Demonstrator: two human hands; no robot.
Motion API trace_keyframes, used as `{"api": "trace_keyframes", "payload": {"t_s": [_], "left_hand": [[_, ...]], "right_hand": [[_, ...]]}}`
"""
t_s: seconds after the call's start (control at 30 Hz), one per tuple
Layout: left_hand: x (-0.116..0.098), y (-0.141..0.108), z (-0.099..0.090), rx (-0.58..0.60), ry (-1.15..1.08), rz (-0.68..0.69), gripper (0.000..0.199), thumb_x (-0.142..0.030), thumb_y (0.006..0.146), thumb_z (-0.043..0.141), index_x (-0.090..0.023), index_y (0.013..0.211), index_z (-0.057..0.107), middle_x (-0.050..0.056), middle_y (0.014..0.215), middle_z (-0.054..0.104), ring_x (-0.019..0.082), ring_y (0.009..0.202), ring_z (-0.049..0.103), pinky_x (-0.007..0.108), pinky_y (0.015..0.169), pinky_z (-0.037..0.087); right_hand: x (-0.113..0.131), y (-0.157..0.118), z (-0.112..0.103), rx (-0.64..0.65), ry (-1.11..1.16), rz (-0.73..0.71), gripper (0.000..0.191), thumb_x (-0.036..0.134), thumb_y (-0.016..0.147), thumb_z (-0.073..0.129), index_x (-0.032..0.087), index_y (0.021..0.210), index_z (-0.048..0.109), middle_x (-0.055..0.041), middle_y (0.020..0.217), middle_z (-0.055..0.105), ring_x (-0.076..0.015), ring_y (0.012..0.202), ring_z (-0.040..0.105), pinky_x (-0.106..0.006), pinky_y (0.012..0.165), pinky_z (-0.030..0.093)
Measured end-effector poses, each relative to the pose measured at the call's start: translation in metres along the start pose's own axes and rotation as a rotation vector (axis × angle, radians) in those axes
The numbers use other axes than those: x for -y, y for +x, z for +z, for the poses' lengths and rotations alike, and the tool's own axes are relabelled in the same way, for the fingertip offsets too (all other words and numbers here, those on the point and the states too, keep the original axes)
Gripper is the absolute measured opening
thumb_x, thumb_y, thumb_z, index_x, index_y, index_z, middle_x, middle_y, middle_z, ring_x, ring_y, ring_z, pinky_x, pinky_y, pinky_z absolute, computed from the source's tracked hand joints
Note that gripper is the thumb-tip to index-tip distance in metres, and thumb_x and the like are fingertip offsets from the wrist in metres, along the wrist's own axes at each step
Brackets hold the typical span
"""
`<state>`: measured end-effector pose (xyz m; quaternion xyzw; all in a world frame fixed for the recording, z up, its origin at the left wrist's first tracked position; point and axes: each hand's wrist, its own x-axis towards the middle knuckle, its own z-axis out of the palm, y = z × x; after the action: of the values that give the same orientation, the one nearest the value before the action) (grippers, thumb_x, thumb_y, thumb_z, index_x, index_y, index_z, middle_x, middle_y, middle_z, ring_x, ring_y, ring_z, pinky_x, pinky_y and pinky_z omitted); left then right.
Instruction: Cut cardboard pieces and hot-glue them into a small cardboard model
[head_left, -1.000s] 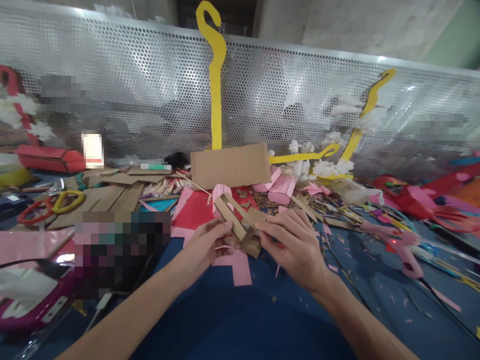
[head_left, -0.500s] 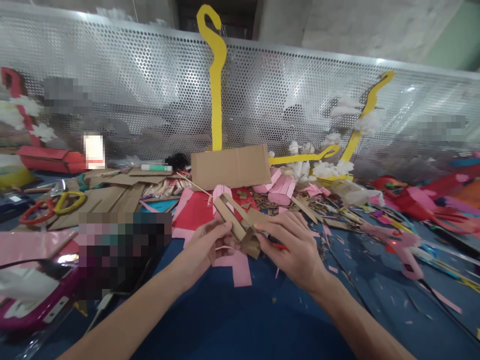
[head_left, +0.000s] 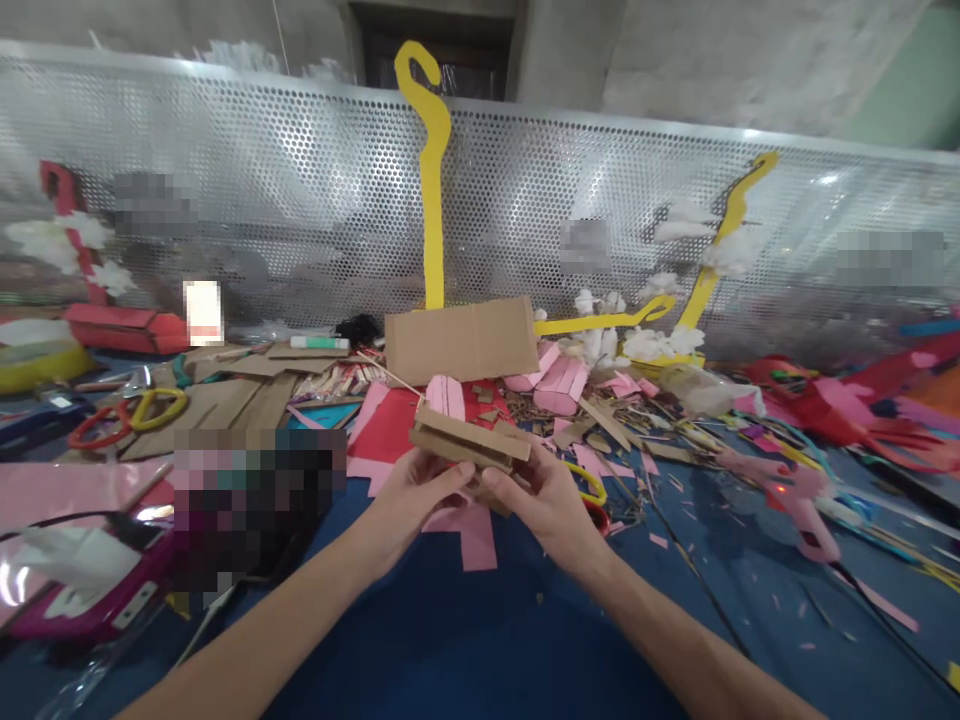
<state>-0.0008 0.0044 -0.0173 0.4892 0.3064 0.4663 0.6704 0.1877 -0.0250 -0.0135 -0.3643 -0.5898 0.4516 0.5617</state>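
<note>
Round comes the small folded cardboard piece (head_left: 469,440), steeply slanted half a second ago, nearly level now, held up in front of the brown panel (head_left: 463,342). Left hand (head_left: 409,498) is clamped on its left end, thumb on the near side; right hand (head_left: 551,503), shifted from its earlier pinch, now grips the right end. Just beside that right hand, yellow-and-red handles (head_left: 598,487) show, in front of the panel and to its right. Before the panel, a red sheet (head_left: 382,432) lies flat. Tall above the panel stands a yellow hook (head_left: 432,210); well to its right rests the pink glue gun (head_left: 808,505), red light glowing.
</note>
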Motion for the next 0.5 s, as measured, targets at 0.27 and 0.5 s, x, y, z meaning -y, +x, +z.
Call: {"api": "trace_keyframes", "payload": {"t_s": [0.27,0.5], "left_hand": [[-0.01,-0.003,0.005,0.053,0.335,-0.027,0.052,-0.055,0.087,0.072,-0.018,0.123,0.067,0.016,0.116,0.075,0.027,0.097,0.073,0.039,0.082,0.057],[-0.06,-0.054,-0.062,-0.409,1.376,0.034,0.045,-0.046,0.089,0.061,-0.015,0.121,0.066,0.026,0.129,0.066,0.051,0.132,0.051,0.062,0.105,0.039]], "right_hand": [[-0.004,0.004,-0.003,-0.07,0.07,-0.04,0.039,0.044,0.085,0.083,0.025,0.115,0.067,-0.0067,0.113,0.077,-0.0254,0.103,0.073,-0.038,0.088,0.06],[-0.004,0.009,-0.01,-0.161,0.095,-0.048,0.031,0.042,0.086,0.081,0.025,0.107,0.067,-0.001,0.094,0.073,-0.0147,0.073,0.065,-0.028,0.069,0.056]]}}
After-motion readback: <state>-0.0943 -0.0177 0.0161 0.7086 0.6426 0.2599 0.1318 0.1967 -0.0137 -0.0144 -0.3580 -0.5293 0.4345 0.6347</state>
